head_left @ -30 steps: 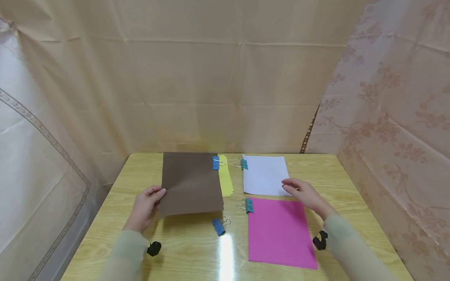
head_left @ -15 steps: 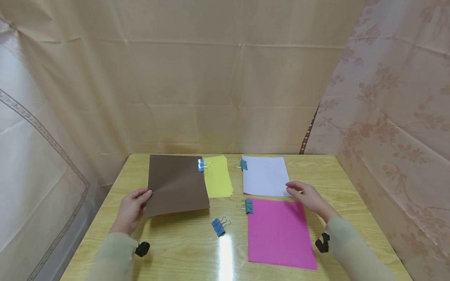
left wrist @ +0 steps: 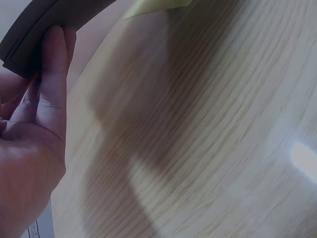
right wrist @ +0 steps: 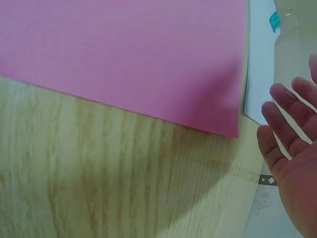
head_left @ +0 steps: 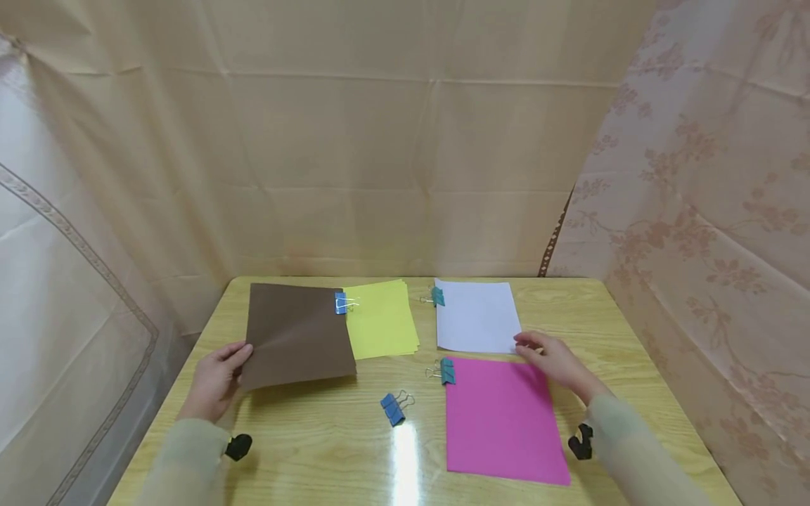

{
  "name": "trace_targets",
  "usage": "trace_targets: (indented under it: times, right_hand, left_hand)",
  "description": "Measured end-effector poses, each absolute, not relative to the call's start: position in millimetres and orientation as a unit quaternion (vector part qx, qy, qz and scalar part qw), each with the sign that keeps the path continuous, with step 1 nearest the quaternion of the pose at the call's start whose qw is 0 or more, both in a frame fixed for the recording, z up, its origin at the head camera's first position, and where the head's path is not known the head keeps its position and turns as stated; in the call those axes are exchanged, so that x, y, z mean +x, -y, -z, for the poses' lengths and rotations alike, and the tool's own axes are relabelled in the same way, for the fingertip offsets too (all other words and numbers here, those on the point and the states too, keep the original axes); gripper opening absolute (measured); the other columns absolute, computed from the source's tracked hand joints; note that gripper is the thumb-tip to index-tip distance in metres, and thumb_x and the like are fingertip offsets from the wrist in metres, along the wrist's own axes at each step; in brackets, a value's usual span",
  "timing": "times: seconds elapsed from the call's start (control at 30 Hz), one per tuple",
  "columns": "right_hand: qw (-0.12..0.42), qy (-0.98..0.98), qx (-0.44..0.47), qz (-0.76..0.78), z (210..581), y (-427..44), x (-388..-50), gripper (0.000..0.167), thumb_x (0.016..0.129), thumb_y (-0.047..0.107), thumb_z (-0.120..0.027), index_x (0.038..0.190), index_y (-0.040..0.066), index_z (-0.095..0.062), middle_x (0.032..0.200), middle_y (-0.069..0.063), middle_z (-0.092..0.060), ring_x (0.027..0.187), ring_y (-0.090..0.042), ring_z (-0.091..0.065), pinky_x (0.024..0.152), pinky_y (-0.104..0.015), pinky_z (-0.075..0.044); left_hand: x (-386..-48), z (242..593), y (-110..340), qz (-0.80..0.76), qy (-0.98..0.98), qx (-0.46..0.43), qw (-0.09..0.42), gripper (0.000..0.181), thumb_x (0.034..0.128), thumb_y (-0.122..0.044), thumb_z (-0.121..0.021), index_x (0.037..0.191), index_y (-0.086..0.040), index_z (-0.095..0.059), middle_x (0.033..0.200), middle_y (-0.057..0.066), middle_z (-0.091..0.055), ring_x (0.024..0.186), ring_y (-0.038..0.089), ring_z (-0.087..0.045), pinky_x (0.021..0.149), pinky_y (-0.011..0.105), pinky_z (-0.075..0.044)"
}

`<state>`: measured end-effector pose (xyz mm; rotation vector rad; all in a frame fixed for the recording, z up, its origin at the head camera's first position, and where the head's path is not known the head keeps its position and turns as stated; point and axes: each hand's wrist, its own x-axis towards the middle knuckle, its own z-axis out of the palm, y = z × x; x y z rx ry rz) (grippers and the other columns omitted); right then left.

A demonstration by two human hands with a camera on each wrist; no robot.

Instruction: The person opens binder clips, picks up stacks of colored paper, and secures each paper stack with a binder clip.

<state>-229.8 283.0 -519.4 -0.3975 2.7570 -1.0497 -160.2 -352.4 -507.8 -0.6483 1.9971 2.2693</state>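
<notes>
My left hand (head_left: 215,376) pinches the left edge of a dark brown paper stack (head_left: 297,337) between thumb and fingers. A blue binder clip (head_left: 341,303) grips that stack's right edge near the top. The stack is held above the table, its lower edge raised, and it partly covers the yellow paper (head_left: 382,320). My right hand (head_left: 557,362) hovers near the lower right corner of the white paper (head_left: 477,316), fingers loosely extended and holding nothing. In the right wrist view its fingers (right wrist: 285,116) are spread apart from the sheets.
A loose blue binder clip (head_left: 394,410) lies at mid table. The pink paper (head_left: 506,422) lies at front right with a teal binder clip (head_left: 448,371) on its left edge. Another teal binder clip (head_left: 438,296) holds the white paper. Curtains surround the wooden table (head_left: 329,450).
My left hand has moved left, carrying the clipped brown paper stack and uncovering more of the yellow paper. The right hand has shifted slightly right and down.
</notes>
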Motion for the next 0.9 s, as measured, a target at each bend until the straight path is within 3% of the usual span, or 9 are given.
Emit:
trace_targets:
  times: [0.27, 0.6, 0.7, 0.8, 0.9]
  right_hand:
    - [0.045, -0.933, -0.180, 0.308, 530.5, -279.4, -227.1, 0.041, 0.103, 0.024, -0.063, 0.135, 0.000, -0.061, 0.136, -0.023, -0.059, 0.131, -0.048, -0.049, 0.109, -0.067, -0.035]
    - [-0.007, -0.947, -0.218, 0.236, 537.4, -279.6, -223.3, 0.039, 0.098, 0.021, -0.068, 0.132, 0.001, -0.063, 0.137, -0.026, -0.056, 0.127, -0.052, -0.049, 0.102, -0.072, -0.034]
    - [-0.006, -0.948, -0.217, 0.234, 538.2, -280.7, -222.0, 0.040, 0.098, 0.021, -0.070, 0.131, 0.001, -0.064, 0.138, -0.026, -0.055, 0.128, -0.053, -0.048, 0.104, -0.072, -0.034]
    - [-0.009, -0.949, -0.221, 0.226, 539.3, -281.2, -221.5, 0.040, 0.097, 0.021, -0.070, 0.130, 0.001, -0.064, 0.137, -0.027, -0.055, 0.127, -0.054, -0.048, 0.103, -0.073, -0.034]
    - [-0.002, -0.951, -0.217, 0.221, 540.2, -281.4, -221.1, 0.040, 0.097, 0.022, -0.071, 0.131, 0.002, -0.064, 0.140, -0.027, -0.053, 0.129, -0.055, -0.046, 0.102, -0.076, -0.033]
  left_hand:
    - [-162.8, 511.2, 369.4, -0.740, -0.637, -0.214, 0.029, 0.007, 0.0994, -0.023, -0.069, 0.098, -0.029, -0.071, 0.091, -0.012, -0.062, 0.076, 0.004, -0.057, 0.064, 0.021, -0.049]
    - [-157.7, 509.8, 379.1, -0.707, -0.668, -0.233, -0.002, 0.009, 0.0965, -0.026, -0.073, 0.095, -0.035, -0.071, 0.087, -0.018, -0.064, 0.079, 0.001, -0.061, 0.069, 0.019, -0.053]
    - [-157.1, 509.6, 380.8, -0.689, -0.682, -0.246, -0.006, 0.013, 0.0963, -0.028, -0.073, 0.109, -0.028, -0.071, 0.087, -0.020, -0.063, 0.079, 0.000, -0.060, 0.070, 0.019, -0.053]
    - [-157.4, 510.5, 383.0, -0.670, -0.697, -0.257, -0.004, 0.042, 0.0968, -0.031, -0.072, 0.135, -0.017, -0.062, 0.089, -0.022, -0.062, 0.081, -0.002, -0.060, 0.071, 0.019, -0.053]
    - [-158.2, 511.6, 384.4, -0.657, -0.708, -0.260, -0.003, 0.065, 0.0980, -0.032, -0.070, 0.151, -0.003, -0.046, 0.088, -0.025, -0.061, 0.081, -0.004, -0.061, 0.072, 0.018, -0.054]
